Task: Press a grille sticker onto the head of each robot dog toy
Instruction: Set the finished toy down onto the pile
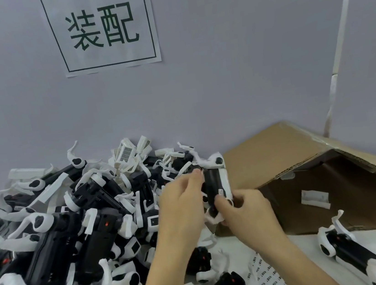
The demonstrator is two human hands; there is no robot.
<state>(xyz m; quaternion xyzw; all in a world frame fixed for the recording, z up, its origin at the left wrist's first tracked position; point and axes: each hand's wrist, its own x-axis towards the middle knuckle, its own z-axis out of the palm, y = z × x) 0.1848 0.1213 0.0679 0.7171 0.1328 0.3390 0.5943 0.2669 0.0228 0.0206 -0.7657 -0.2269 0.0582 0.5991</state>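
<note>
One black and white robot dog toy [216, 181] is lifted above the table in both hands. My right hand [246, 211] grips its lower end, thumb on the black body. My left hand [182, 200] touches its upper left side with pinched fingertips; whether a sticker sits under them I cannot tell. A sheet of small grille stickers [268, 280] lies on the table beneath my right forearm.
A big heap of robot dog toys [74, 229] fills the left half of the table. An open cardboard box [331, 185] lies on its side at the right, against the wall. Another toy [355, 256] lies in front of the box. A paper sign [102, 26] hangs on the wall.
</note>
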